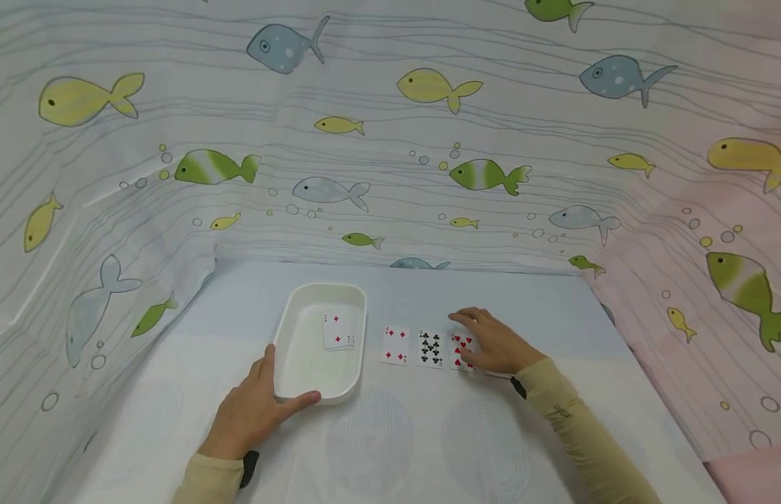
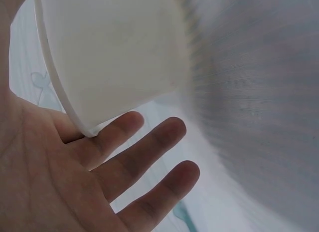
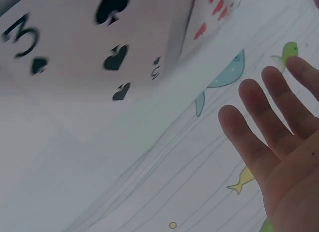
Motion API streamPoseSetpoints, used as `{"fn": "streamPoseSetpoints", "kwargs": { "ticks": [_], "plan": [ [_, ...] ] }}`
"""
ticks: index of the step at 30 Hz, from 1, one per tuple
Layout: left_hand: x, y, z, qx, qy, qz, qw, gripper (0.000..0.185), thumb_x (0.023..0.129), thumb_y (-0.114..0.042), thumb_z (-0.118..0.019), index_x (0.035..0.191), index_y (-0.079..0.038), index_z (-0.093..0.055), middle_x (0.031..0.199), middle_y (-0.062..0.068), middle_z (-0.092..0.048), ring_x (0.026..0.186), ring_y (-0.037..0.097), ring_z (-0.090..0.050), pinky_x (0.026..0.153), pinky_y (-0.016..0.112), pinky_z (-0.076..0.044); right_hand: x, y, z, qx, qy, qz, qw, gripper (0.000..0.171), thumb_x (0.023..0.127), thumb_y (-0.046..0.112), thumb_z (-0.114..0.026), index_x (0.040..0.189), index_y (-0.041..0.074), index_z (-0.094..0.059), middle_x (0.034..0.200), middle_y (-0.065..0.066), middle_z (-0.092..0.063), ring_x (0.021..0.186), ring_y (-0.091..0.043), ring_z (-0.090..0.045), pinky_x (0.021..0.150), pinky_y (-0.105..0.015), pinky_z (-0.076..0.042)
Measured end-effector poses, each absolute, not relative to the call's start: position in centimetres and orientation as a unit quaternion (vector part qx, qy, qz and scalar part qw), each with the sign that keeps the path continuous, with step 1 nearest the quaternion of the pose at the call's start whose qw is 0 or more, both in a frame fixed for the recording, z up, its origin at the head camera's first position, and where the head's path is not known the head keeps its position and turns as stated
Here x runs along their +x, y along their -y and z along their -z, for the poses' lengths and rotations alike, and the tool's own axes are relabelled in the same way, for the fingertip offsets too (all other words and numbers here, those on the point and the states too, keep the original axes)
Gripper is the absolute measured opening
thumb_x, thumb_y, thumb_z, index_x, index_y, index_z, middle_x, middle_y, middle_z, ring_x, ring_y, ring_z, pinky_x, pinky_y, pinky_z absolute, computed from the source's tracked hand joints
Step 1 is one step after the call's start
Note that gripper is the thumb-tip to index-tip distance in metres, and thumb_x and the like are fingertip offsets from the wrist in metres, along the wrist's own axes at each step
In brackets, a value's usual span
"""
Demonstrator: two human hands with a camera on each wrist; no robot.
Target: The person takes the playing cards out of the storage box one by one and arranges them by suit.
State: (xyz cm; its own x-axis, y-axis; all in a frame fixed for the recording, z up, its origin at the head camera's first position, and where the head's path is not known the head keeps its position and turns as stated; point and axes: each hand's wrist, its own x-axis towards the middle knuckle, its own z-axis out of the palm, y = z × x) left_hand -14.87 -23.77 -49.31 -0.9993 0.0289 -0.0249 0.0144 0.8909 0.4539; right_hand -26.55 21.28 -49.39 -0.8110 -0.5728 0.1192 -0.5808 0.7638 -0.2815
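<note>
My left hand rests at the near-left corner of a white tray, thumb along its near side and fingers along its left wall. In the left wrist view the fingers are fairly straight beside the tray wall. Inside the tray lies a two of diamonds playing card, on top of another card. My right hand is over a hearts card, partly covering it, with fingers spread. A three of spades lies beneath the right wrist, mostly hidden in the head view.
A four of diamonds and a nine of clubs lie face up in a row between the tray and my right hand. A white cloth covers the table. Fabric walls printed with fish surround it at the back and sides.
</note>
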Motion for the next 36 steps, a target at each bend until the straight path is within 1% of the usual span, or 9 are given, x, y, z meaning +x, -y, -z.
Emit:
{"fn": "streamPoseSetpoints", "kwargs": {
  "ticks": [2,7,16,18,23,27,30,33,36],
  "plan": [
    [-14.8,23.8,49.4,0.012,-0.972,-0.235,0.013,0.134,0.076,-0.086,-0.059,0.158,0.010,-0.012,0.151,0.033,-0.037,0.120,0.052,-0.055,0.094,0.064,-0.044,-26.7,-20.6,49.4,0.319,0.934,-0.158,0.020,0.067,0.090,0.022,-0.070,0.152,0.014,-0.046,0.147,-0.009,-0.049,0.135,-0.032,-0.048,0.106,-0.053,-0.043],
    [-14.8,23.7,49.6,0.015,-0.971,-0.238,0.005,0.133,0.077,-0.084,-0.061,0.158,0.010,-0.013,0.151,0.033,-0.038,0.121,0.052,-0.055,0.093,0.063,-0.045,-27.2,-18.8,49.5,0.355,0.920,-0.162,0.038,0.067,0.092,0.025,-0.068,0.153,0.015,-0.044,0.147,-0.005,-0.049,0.131,-0.026,-0.052,0.103,-0.047,-0.047],
    [-15.0,23.8,49.9,0.016,-0.971,-0.238,0.004,0.132,0.078,-0.084,-0.061,0.158,0.008,-0.010,0.152,0.031,-0.038,0.119,0.052,-0.056,0.092,0.062,-0.046,-27.3,-14.5,49.1,0.363,0.911,-0.186,0.057,0.062,0.096,0.033,-0.065,0.152,0.015,-0.045,0.145,-0.004,-0.050,0.127,-0.023,-0.055,0.100,-0.045,-0.049],
    [-15.0,23.7,49.9,0.015,-0.971,-0.238,0.006,0.133,0.078,-0.084,-0.060,0.158,0.008,-0.010,0.152,0.031,-0.038,0.118,0.051,-0.057,0.092,0.061,-0.047,-27.3,-13.4,49.0,0.363,0.911,-0.190,0.057,0.063,0.096,0.037,-0.064,0.152,0.016,-0.045,0.146,-0.004,-0.050,0.127,-0.022,-0.054,0.100,-0.043,-0.049],
    [-15.0,23.7,49.8,0.018,-0.972,-0.236,-0.002,0.132,0.078,-0.084,-0.061,0.158,0.009,-0.011,0.151,0.031,-0.038,0.118,0.051,-0.057,0.091,0.061,-0.047,-27.3,-10.5,48.4,0.356,0.913,-0.193,0.046,0.067,0.095,0.047,-0.063,0.153,0.019,-0.043,0.149,-0.002,-0.047,0.134,-0.019,-0.048,0.106,-0.041,-0.045],
    [-15.0,23.7,49.7,0.019,-0.972,-0.236,-0.003,0.132,0.078,-0.083,-0.061,0.158,0.009,-0.012,0.152,0.031,-0.038,0.119,0.051,-0.056,0.092,0.061,-0.047,-27.8,-8.3,47.9,0.364,0.908,-0.199,0.053,0.070,0.095,0.046,-0.066,0.154,0.018,-0.042,0.148,-0.002,-0.047,0.133,-0.017,-0.049,0.107,-0.038,-0.045],
    [-15.0,23.7,49.6,0.020,-0.972,-0.236,0.004,0.132,0.078,-0.084,-0.060,0.158,0.009,-0.010,0.152,0.032,-0.037,0.120,0.052,-0.056,0.092,0.062,-0.047,-28.2,-6.9,47.6,0.373,0.903,-0.209,0.044,0.071,0.094,0.042,-0.067,0.155,0.017,-0.040,0.148,-0.002,-0.047,0.131,-0.017,-0.051,0.106,-0.035,-0.045],
    [-15.0,23.7,49.5,0.020,-0.972,-0.235,0.010,0.132,0.078,-0.084,-0.059,0.158,0.010,-0.010,0.152,0.033,-0.036,0.119,0.052,-0.056,0.092,0.062,-0.047,-28.5,-5.6,47.7,0.376,0.902,-0.212,0.029,0.073,0.094,0.042,-0.068,0.155,0.017,-0.039,0.148,-0.004,-0.047,0.132,-0.018,-0.051,0.107,-0.036,-0.045],
    [-15.0,23.8,49.5,0.023,-0.973,-0.231,0.007,0.132,0.079,-0.084,-0.059,0.157,0.011,-0.010,0.151,0.034,-0.037,0.118,0.053,-0.056,0.091,0.062,-0.048,-29.0,-4.4,47.7,0.377,0.905,-0.197,0.024,0.073,0.094,0.045,-0.068,0.156,0.019,-0.038,0.148,-0.006,-0.048,0.132,-0.020,-0.051,0.108,-0.037,-0.044]
  ]
}}
